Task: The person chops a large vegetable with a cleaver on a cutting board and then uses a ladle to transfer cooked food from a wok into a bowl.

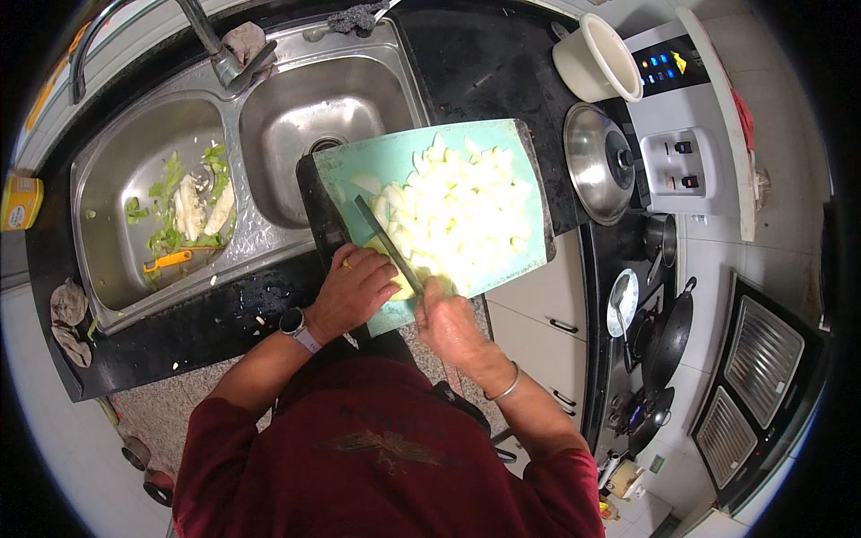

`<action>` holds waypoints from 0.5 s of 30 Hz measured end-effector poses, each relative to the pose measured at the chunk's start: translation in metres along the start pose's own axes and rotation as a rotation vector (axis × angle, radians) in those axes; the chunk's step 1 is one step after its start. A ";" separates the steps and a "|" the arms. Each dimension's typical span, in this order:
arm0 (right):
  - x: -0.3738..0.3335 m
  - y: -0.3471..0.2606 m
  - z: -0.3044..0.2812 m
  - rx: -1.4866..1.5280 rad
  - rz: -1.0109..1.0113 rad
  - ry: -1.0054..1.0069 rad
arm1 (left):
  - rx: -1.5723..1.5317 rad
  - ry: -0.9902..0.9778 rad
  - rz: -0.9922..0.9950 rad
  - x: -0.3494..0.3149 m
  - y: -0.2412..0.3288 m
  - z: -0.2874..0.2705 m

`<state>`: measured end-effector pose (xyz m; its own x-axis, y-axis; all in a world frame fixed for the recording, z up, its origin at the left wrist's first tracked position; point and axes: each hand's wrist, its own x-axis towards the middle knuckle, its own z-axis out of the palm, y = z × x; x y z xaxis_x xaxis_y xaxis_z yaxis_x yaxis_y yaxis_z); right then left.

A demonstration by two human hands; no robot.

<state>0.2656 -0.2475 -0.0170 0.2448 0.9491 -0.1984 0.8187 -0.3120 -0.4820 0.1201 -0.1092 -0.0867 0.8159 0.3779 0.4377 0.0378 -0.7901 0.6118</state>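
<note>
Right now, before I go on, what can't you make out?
All in the head view:
- Handle of the knife: hidden by the right hand.
- Full shape of the piece beside the blade: partly covered by the left hand.
- Outlines of many chopped pieces: washed out by glare.
- Bend of the faucet: cut off by the top edge.

Cream bucket [577, 61] near a domed steel lid [587, 166]; black wok [668, 345]; curved metal faucet [201, 29]
</note>
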 end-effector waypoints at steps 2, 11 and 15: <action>-0.005 -0.014 -0.020 -0.040 -0.010 -0.011 | 0.009 0.002 0.008 -0.002 -0.002 0.000; -0.010 -0.004 -0.004 -0.070 -0.107 0.049 | 0.031 -0.024 -0.017 -0.002 0.001 0.000; 0.002 -0.012 -0.004 -0.116 -0.075 0.029 | -0.033 -0.019 -0.030 -0.003 -0.003 0.003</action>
<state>0.2582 -0.2417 -0.0080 0.1941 0.9709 -0.1404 0.8893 -0.2346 -0.3925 0.1191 -0.1099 -0.0919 0.8254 0.3915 0.4067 0.0433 -0.7623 0.6458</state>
